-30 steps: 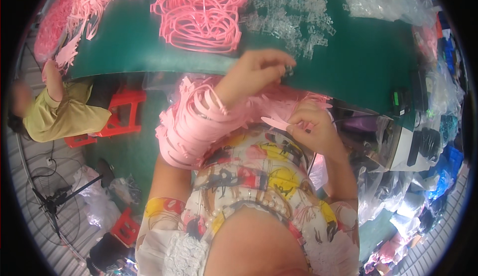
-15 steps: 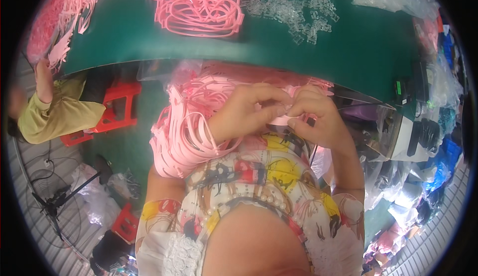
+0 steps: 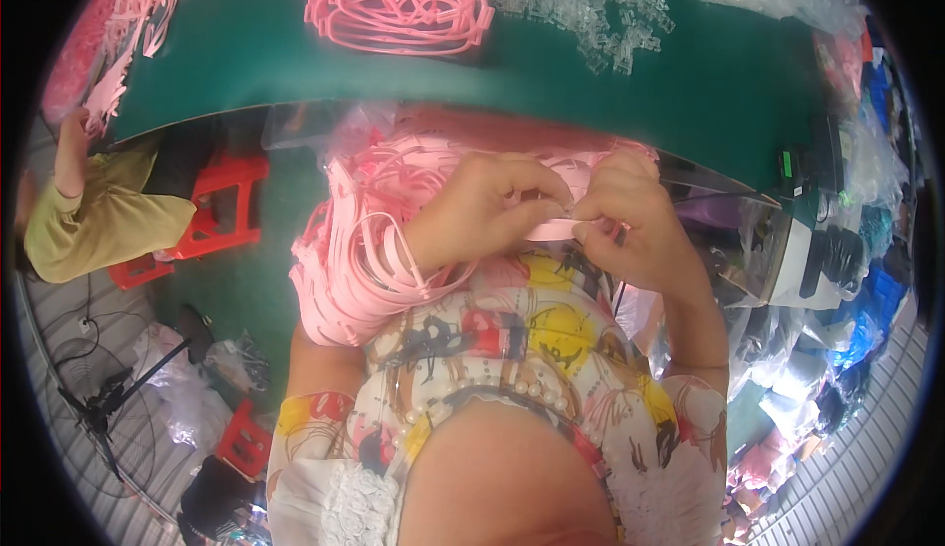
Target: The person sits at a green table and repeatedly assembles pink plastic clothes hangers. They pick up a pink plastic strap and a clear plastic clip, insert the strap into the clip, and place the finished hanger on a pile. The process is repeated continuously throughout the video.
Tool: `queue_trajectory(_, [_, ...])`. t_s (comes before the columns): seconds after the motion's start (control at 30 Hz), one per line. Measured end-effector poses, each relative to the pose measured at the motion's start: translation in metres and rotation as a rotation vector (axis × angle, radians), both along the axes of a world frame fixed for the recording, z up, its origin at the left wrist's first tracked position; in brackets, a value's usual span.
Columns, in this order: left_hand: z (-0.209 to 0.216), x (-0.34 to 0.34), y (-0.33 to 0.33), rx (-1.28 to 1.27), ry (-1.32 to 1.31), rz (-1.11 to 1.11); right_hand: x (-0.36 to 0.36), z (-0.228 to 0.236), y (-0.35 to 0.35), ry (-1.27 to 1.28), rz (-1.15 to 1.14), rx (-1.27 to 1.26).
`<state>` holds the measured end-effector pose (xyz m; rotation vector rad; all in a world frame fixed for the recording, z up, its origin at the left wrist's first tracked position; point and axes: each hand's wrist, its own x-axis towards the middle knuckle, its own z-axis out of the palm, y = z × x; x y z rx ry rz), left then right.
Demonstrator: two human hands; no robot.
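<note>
Close together in front of my chest, my left hand (image 3: 484,213) and my right hand (image 3: 630,219) both pinch a pink strap (image 3: 553,230). A short flat length of it shows between the fingertips; whether a small fitting is on it, I cannot tell. Many pink straps (image 3: 340,285) hang in loops over my left forearm. Behind my hands, more pink straps (image 3: 423,157) lie heaped below the table edge, partly covered by my hands.
The green table (image 3: 472,88) bears a pile of looped pink straps (image 3: 399,9) and scattered clear plastic clips (image 3: 591,4). A co-worker in a yellow-green top (image 3: 108,216) handles pink strips at left, by a red stool (image 3: 226,211). Plastic bags (image 3: 787,349) crowd the right.
My fingertips have drawn slightly apart, and the strap between them shows flatter and longer. The table has shifted a little upward in view.
</note>
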<state>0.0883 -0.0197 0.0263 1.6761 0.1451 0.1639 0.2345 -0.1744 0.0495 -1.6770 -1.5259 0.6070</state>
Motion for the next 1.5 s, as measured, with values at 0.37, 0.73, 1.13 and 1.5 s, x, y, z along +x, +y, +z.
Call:
queue_trajectory(0.37, [0.008,-0.006,0.001,0.130,-0.019,-0.017,0.002,-0.010,0.002,0.108,0.025,-0.050])
queue_trajectory(0.73, [-0.011,-0.011,-0.013,0.155,-0.190,-0.007,-0.001,-0.031,-0.003,0.629,-0.017,-0.242])
queue_trajectory(1.13, [-0.009,-0.022,-0.018,-0.204,0.215,-0.025,-0.006,-0.030,-0.005,0.596,-0.073,-0.229])
queue_trajectory(1.5, [-0.028,-0.033,-0.025,-1.105,0.171,-0.124,-0.023,-0.041,0.004,0.355,-0.057,0.173])
